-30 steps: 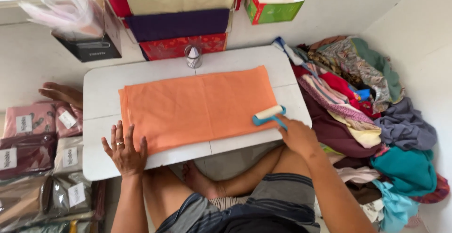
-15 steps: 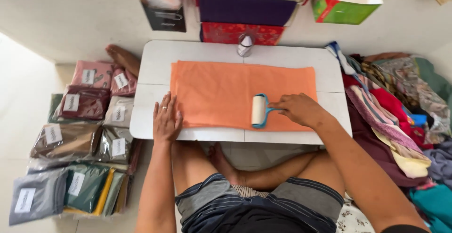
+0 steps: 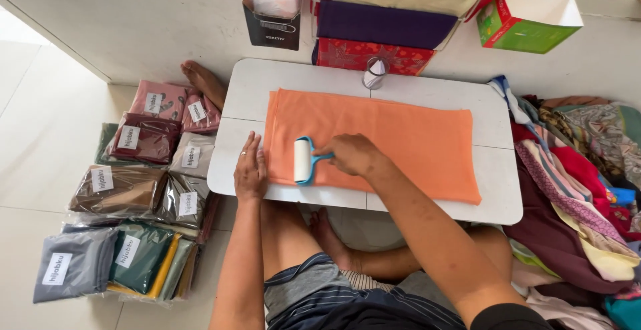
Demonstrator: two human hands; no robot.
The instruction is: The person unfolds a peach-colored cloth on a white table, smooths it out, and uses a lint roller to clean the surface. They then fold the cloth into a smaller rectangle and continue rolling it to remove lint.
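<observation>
Orange cloth (image 3: 394, 136), flat under lint roller (image 3: 302, 160)

A home packing corner on a tiled floor (image 3: 40, 136): low white table (image 3: 427, 96), bagged scarves (image 3: 133, 190), piled fabrics (image 3: 574, 190).

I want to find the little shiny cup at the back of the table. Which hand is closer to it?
Right. The right hand holds the lint roller just below the small silver cup; the left hand lies flat farther away.

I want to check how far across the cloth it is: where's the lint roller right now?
In the head view, the lint roller lies on the orange cloth near its left end, held by the right hand, beside the left hand.
</observation>
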